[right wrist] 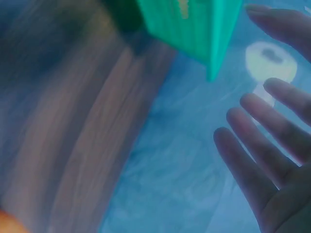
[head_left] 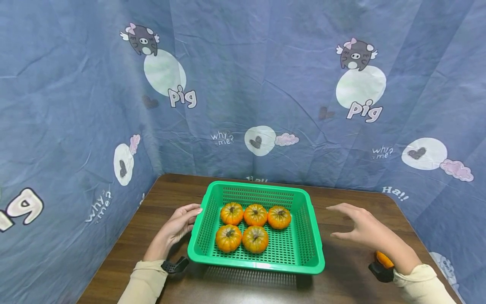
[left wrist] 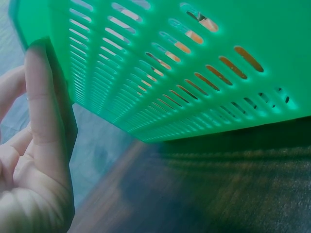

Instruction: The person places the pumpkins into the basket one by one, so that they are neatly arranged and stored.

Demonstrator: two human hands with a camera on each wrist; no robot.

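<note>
A green slotted plastic basket (head_left: pixel 262 265) stands in the middle of the wooden table, with several small orange pumpkins (head_left: pixel 255 239) inside, in two rows. My left hand (head_left: pixel 177 224) is at the basket's left side, fingertips touching the rim's outer edge. In the left wrist view, a straight finger (left wrist: pixel 41 107) lies against the outer side, its tip by the rim. To the right of the basket, my right hand (head_left: pixel 358 223) hovers apart from it, fingers spread and holding nothing. An orange thing (head_left: pixel 384 258), mostly hidden by the right wrist, lies on the table.
A blue cloth (head_left: pixel 243 84) with printed pigs hangs behind and beside the wooden table (head_left: pixel 341 270). Black bands (head_left: pixel 175 266) are worn on both wrists. The table's back edge runs just behind the basket.
</note>
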